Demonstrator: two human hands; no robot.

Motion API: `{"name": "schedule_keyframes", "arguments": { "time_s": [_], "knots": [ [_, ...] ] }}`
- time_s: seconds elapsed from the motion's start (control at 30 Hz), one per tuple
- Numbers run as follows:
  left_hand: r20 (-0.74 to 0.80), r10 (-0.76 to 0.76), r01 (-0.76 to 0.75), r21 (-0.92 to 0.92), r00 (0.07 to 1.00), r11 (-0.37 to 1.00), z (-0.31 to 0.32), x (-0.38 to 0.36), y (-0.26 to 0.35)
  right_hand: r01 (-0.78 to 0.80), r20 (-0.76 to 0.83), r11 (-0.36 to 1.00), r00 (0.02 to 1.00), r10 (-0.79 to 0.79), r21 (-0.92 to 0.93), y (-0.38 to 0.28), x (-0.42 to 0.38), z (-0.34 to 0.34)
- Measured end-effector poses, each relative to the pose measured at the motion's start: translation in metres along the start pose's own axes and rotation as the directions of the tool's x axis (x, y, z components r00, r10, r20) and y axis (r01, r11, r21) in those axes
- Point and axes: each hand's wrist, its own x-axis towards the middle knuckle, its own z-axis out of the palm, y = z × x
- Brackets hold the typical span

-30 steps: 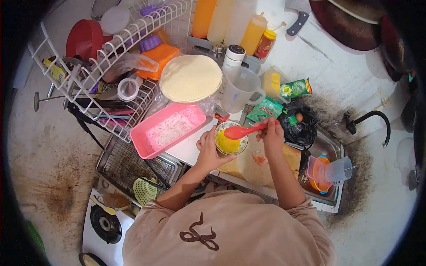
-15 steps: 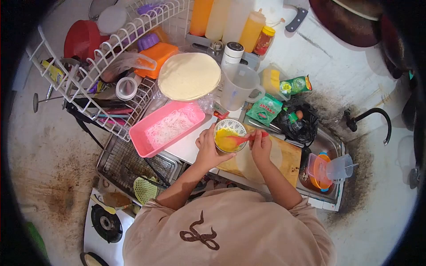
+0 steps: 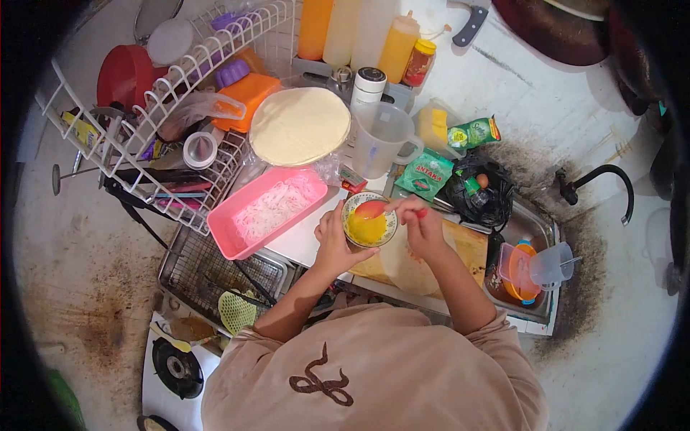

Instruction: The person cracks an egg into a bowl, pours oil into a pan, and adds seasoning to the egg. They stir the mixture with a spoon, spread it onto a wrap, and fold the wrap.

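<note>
My left hand [image 3: 334,238] is closed round the side of a small patterned bowl [image 3: 392,227] that holds yellow liquid [image 3: 366,228]. In my right hand [image 3: 424,228] is the handle of a red spoon [image 3: 371,209], whose oval head is inside the bowl at its far side. Below the right hand, a thin round sheet of dough [image 3: 402,267] lies on a wooden board [image 3: 467,251]. A pink tub [image 3: 228,231] of white shreds stands to the left of the bowl. Behind the tub rests a stack of round dough sheets [image 3: 298,128].
A clear measuring jug [image 3: 381,140], a white flask [image 3: 369,85] and a green packet [image 3: 424,174] stand behind the bowl. On the right are a black bag [image 3: 471,208] and a sink [image 3: 543,309] with containers. A white dish rack [image 3: 144,169] occupies the left, above a stove [image 3: 176,366].
The red spoon's head has moved up and left towards the bowl's far side. My right hand has shifted slightly upward, while my left hand keeps its grip on the bowl.
</note>
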Motion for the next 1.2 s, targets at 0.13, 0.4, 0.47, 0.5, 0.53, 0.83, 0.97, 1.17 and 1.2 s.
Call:
{"name": "schedule_keyframes", "arguments": {
  "time_s": [0.13, 0.4, 0.47, 0.5, 0.53, 0.83, 0.97, 1.17, 1.2],
  "knots": [
    [0.014, -0.014, 0.014, -0.016, 1.000, 1.000, -0.002, 0.001, 0.003, 0.139, 0.154, 0.978, 0.981, -0.115, -0.157, 0.010, -0.002, 0.000],
    [0.022, -0.026, 0.026, -0.003, 0.999, 1.000, -0.003, 0.002, 0.003, -0.509, -0.177, 0.855, 0.836, 0.519, 0.101, 0.035, -0.027, 0.011],
    [0.016, -0.023, 0.023, -0.003, 1.000, 1.000, -0.003, 0.002, 0.004, -0.642, -0.148, 0.724, 0.713, 0.685, 0.253, 0.043, -0.029, 0.012],
    [0.013, -0.023, 0.023, -0.001, 1.000, 1.000, -0.003, 0.001, 0.005, -0.640, -0.138, 0.695, 0.695, 0.705, 0.327, 0.044, -0.030, 0.012],
    [0.016, -0.024, 0.024, 0.002, 1.000, 1.000, -0.003, 0.001, 0.005, -0.635, -0.123, 0.661, 0.677, 0.725, 0.399, 0.045, -0.030, 0.013],
    [0.021, -0.022, 0.022, -0.004, 1.000, 1.000, -0.003, 0.002, 0.004, -0.174, -0.187, 0.921, 0.950, 0.250, 0.348, 0.023, -0.019, 0.009],
    [0.017, -0.017, 0.018, -0.008, 1.000, 1.000, -0.004, 0.002, 0.005, 0.216, 0.019, 0.970, 0.976, -0.215, -0.114, -0.008, 0.000, -0.008],
    [0.013, -0.006, 0.006, 0.006, 1.000, 1.000, -0.003, 0.002, 0.004, -0.268, -0.150, 0.957, 0.957, 0.250, -0.115, -0.010, -0.010, -0.001],
    [0.015, -0.006, 0.006, 0.009, 1.000, 1.000, -0.003, 0.002, 0.004, -0.268, -0.151, 0.953, 0.957, 0.246, -0.144, -0.005, -0.012, 0.000]
  ]
}}
